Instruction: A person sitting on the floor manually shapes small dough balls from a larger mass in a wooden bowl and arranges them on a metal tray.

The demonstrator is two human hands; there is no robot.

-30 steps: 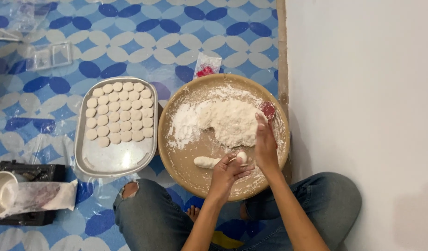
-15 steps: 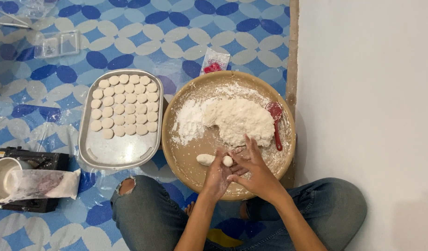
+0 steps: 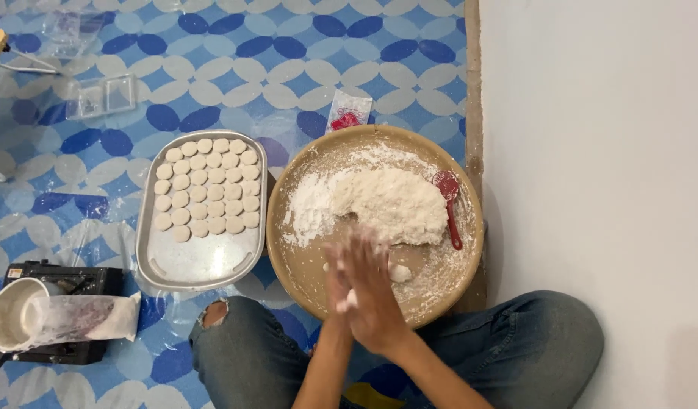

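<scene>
Left of the round wooden tray (image 3: 470, 189), a metal tray (image 3: 201, 261) carries rows of flat white dough discs (image 3: 207, 189). Over the wooden tray's near edge, the left hand (image 3: 335, 284) and right hand (image 3: 372, 291) press palm to palm around a dough piece (image 3: 351, 298), blurred. Dough mass (image 3: 394, 201) sits mid-tray; a red spoon (image 3: 449, 204) lies at its right.

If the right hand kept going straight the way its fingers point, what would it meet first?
Probably the white dough mound in the round tray: the right hand points up-frame at it. Its height above the tray is unclear.
</scene>
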